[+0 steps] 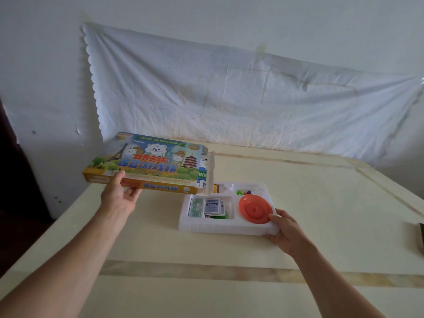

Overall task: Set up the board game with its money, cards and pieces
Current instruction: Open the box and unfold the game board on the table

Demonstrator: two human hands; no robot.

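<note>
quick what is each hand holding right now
Left hand: grips the game box by its near edge.
Right hand: grips the white tray at its near right corner.

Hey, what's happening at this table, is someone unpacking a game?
A person is unpacking a board game. Their left hand grips the colourful box, lifted off the table with its end flap open. Their right hand holds the near corner of a white tray that lies on the table by that open end. The tray holds an orange dish, a stack of cards, green paper money and a few small coloured pieces. Nothing is laid out for play yet.
</note>
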